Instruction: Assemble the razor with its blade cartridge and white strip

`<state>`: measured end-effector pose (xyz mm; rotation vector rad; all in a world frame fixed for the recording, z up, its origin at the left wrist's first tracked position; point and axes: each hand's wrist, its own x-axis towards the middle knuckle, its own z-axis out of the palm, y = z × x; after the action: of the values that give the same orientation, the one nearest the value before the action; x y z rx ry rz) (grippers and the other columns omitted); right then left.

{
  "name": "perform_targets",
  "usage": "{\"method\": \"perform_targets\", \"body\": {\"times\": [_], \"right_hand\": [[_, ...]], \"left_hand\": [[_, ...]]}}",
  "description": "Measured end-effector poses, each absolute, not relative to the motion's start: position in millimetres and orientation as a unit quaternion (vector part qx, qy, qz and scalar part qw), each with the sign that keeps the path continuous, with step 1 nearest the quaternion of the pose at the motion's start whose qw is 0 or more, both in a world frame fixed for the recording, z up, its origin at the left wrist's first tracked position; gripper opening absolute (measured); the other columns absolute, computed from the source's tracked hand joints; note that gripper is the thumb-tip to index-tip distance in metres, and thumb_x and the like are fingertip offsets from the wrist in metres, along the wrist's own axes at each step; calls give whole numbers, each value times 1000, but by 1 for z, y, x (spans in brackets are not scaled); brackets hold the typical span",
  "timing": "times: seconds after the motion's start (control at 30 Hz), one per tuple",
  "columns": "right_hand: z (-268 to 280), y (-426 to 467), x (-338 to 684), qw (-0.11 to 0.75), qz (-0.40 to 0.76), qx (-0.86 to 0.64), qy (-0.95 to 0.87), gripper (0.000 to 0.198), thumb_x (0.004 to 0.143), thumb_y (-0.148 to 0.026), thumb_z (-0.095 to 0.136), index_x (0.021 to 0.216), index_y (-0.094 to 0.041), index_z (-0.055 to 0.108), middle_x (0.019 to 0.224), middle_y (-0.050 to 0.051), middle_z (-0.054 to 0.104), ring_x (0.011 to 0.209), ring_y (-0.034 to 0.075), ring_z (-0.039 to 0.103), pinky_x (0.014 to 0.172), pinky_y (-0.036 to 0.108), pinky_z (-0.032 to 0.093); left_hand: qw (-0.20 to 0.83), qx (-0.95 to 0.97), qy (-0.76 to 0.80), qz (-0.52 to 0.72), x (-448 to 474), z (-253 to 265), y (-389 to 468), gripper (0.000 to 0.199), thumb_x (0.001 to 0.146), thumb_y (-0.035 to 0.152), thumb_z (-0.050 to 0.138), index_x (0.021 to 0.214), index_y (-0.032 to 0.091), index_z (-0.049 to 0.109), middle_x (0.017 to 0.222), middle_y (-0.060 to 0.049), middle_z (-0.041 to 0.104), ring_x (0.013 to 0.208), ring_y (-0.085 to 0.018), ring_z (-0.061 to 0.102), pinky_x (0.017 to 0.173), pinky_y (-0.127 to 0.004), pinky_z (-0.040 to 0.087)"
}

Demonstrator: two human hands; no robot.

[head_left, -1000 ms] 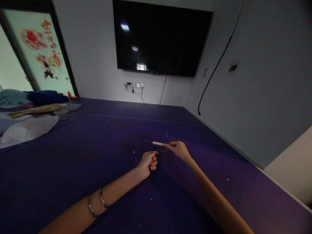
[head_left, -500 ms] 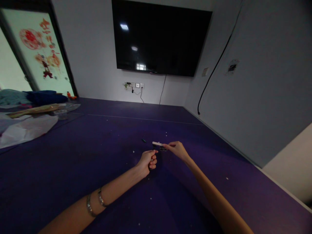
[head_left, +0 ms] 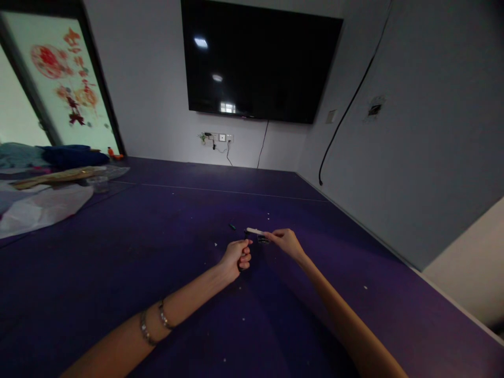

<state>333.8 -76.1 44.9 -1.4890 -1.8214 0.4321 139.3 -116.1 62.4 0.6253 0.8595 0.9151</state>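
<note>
Left hand [head_left: 236, 255], head view, is closed around a dark, slim tool [head_left: 246, 235]; right hand [head_left: 289, 243] pinches a pale stick [head_left: 254, 231] over the purple surface [head_left: 177, 226]. Contact between tool and stick cannot be confirmed. Sound practice likely requires a steady pinch, tool tip clear of the right hand.

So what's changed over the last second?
Left hand shifted slightly left, bringing the tip of the dark tool by the left end of the white stick. Nothing visibly picked up or let go. Unchanged: right hand pinching the stick, small green piece lying beyond the hands.
</note>
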Motion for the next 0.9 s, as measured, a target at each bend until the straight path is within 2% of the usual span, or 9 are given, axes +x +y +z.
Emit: {"method": "perform_targets", "body": {"times": [0.23, 0.37, 0.57, 0.73, 0.9], "right_hand": [[46, -75, 336, 375, 215, -548, -716, 51, 72, -60, 50, 62, -13, 68, 49, -2, 49, 48, 9, 41, 45, 20, 27], [45, -74, 338, 376, 187, -575, -702, 52, 72, -60, 50, 57, -13, 65, 45, -3, 44, 44, 8, 37, 44, 21, 22], [47, -76, 338, 379, 232, -538, -717, 49, 73, -58, 51, 62, -12, 67, 49, -3, 47, 47, 8, 39, 45, 20, 24], [46, -75, 340, 383, 193, -563, -706, 49, 71, -58, 53, 59, -13, 66, 47, -3, 45, 45, 8, 36, 44, 21, 22], [44, -74, 345, 373, 258, -530, -717, 48, 71, -58, 54, 61, -12, 66, 48, -3, 46, 46, 8, 37, 45, 21, 24]], "left_hand": [[760, 296, 392, 426, 139, 62, -116, 10, 88, 17, 38, 86, 14, 47, 47, 9, 32, 30, -1, 22, 33, -16, 8], [766, 298, 385, 419, 140, 63, -119, 9, 87, 17, 39, 85, 14, 47, 48, 9, 33, 30, -1, 22, 33, -16, 8], [763, 301, 385, 422, 140, 65, -121, 9, 87, 17, 39, 84, 14, 47, 49, 9, 33, 30, -1, 22, 33, -16, 8], [770, 298, 386, 412, 141, 64, -122, 10, 88, 17, 39, 84, 14, 47, 48, 9, 33, 30, -1, 22, 33, -16, 8], [768, 295, 389, 415, 141, 64, -121, 11, 88, 17, 38, 84, 14, 47, 47, 9, 32, 29, -1, 21, 33, -16, 7]]}}
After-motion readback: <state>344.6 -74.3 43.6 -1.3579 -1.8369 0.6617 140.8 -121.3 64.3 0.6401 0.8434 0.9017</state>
